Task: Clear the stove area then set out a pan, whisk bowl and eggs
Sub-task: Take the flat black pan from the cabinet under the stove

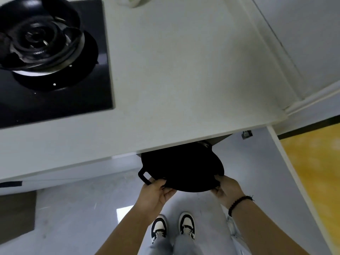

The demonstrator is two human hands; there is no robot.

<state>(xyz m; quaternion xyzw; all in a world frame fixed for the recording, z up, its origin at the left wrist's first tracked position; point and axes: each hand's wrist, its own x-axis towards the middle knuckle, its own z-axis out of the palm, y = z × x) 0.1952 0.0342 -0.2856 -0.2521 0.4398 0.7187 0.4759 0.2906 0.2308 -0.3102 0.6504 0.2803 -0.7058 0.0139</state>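
Observation:
A black round pan [182, 170] with a small loop handle on its left side hangs below the front edge of the white counter [174, 80], its far part hidden under the counter. My left hand [156, 190] grips the pan's rim beside the loop handle. My right hand [228, 188], with a dark bead bracelet at the wrist, grips the opposite rim. The black stove [55, 100] with its burner [36, 39] lies at the upper left, with nothing standing on the burner. No bowl or eggs are in view.
An open white cabinet door [257, 162] stands to the right of the pan. A pale object [128, 1] sits at the counter's far edge. A wall [303, 43] bounds the counter on the right. My feet [173, 227] stand on the grey floor below.

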